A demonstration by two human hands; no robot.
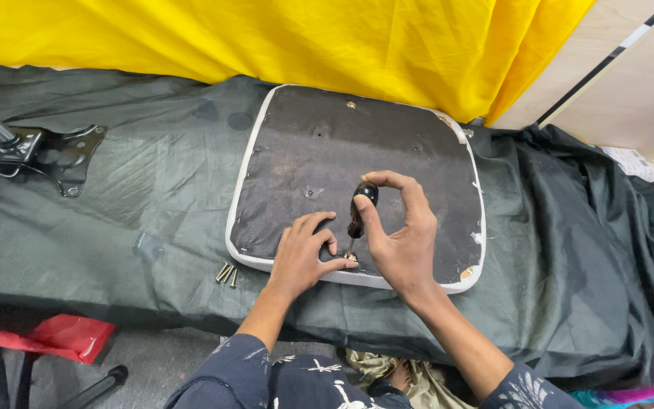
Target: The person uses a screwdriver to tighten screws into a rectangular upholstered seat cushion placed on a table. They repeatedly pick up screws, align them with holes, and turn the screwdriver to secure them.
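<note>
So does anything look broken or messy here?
A little. The upside-down seat cushion has frayed, torn spots in the fabric at its right corners, and loose screws lie beside it on the dark cloth. Nothing is spilled.

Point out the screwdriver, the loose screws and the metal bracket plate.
screwdriver [360,203]: head view, on its black handle.
loose screws [226,273]: head view, middle of the small bunch.
metal bracket plate [70,157]: head view, on its flat face.

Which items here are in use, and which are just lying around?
In use: screwdriver in right hand; left hand steadies its tip; seat pad, underside up; loose screws beside it.
Lying about: metal bracket, yellow cloth, red bag.
</note>
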